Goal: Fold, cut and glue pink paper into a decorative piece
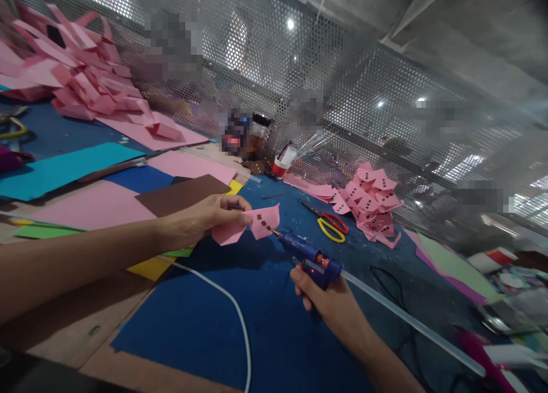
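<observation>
My left hand [209,216] pinches a folded pink paper piece [250,225] with small dark squares on it, held just above the blue sheet [240,324]. My right hand [329,302] grips a blue hot glue gun [310,259]. Its nozzle touches the pink piece's lower right edge. A long clear glue stick [411,321] juts out of the gun's back toward the lower right. A white cord [226,302] curves across the blue sheet below my left arm.
Yellow and red scissors [331,225] lie beyond the gun, next to a pile of finished pink pieces [374,205]. More pink paper [81,68] is heaped at far left. Coloured sheets [64,167] cover the left table. A red cup [280,167] stands by the perforated metal screen [342,96].
</observation>
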Demonstrator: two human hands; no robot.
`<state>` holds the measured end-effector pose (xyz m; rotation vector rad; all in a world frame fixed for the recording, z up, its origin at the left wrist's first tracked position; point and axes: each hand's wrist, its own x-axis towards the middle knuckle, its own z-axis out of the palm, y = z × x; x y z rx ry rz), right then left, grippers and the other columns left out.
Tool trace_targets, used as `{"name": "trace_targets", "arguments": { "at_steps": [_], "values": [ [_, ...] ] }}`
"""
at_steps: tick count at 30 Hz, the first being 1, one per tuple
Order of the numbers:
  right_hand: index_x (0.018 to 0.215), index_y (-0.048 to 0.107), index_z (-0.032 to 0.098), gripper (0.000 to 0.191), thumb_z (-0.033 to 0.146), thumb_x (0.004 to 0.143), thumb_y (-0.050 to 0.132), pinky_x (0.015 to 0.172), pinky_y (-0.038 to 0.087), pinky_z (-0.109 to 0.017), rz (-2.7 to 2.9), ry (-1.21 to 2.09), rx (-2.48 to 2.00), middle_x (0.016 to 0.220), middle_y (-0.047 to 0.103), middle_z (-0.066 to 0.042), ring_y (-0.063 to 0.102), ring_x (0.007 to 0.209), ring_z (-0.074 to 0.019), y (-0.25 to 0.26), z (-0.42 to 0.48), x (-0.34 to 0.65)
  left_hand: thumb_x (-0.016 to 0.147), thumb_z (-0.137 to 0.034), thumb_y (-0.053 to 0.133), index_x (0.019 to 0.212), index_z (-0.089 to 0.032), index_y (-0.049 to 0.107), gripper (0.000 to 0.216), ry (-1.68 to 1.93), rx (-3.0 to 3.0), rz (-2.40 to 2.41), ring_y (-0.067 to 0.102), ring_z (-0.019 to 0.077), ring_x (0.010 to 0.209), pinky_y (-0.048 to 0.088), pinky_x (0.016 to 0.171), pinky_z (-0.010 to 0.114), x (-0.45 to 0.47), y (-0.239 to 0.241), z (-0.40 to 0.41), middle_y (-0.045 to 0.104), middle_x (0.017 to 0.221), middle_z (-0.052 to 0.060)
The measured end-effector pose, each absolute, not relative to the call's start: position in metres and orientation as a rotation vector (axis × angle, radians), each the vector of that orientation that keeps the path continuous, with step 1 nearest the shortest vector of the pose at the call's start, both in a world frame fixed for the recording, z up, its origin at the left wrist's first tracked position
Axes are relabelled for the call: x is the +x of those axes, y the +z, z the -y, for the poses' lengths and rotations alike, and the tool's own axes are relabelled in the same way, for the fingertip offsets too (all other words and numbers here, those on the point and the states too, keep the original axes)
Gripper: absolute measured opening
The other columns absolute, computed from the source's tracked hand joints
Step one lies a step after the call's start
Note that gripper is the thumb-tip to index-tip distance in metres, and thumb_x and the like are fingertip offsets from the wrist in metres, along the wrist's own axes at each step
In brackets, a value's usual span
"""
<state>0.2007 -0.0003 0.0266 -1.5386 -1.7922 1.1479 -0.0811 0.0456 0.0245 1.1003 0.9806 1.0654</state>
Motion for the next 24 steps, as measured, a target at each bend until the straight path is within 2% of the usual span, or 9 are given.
{"name": "trace_targets", "arguments": {
  "at_steps": [10, 24],
  "values": [
    [0.094, 0.065, 0.017, 0.043, 0.059, 0.087, 0.061, 0.056, 0.045, -0.025, 1.821, 1.142, -1.538, 0.075, 0.063, 0.000, 0.056, 0.055, -0.0103, 0.0287, 0.0006, 0.2005, 0.069, -0.034, 0.086, 0.083, -0.017, 0.065, 0.031, 1.048, 1.118, -1.009, 0.057, 0.0091, 0.054, 0.039, 0.047, 0.017, -0.0811, 0.0245, -0.0461, 0.067, 0.068, 0.000],
    [0.098, 0.064, 0.017, 0.046, 0.062, 0.086, 0.062, 0.056, 0.045, -0.025, 1.809, 1.173, -1.513, 0.074, 0.063, 0.000, 0.056, 0.056, -0.0106, 0.0267, -0.0002, 0.2006, 0.074, -0.033, 0.083, 0.085, -0.019, 0.066, 0.024, 1.040, 1.167, -0.968, 0.056, 0.0093, 0.056, 0.039, 0.051, 0.019, -0.0831, 0.0254, -0.0427, 0.066, 0.070, -0.001]
  ]
}}
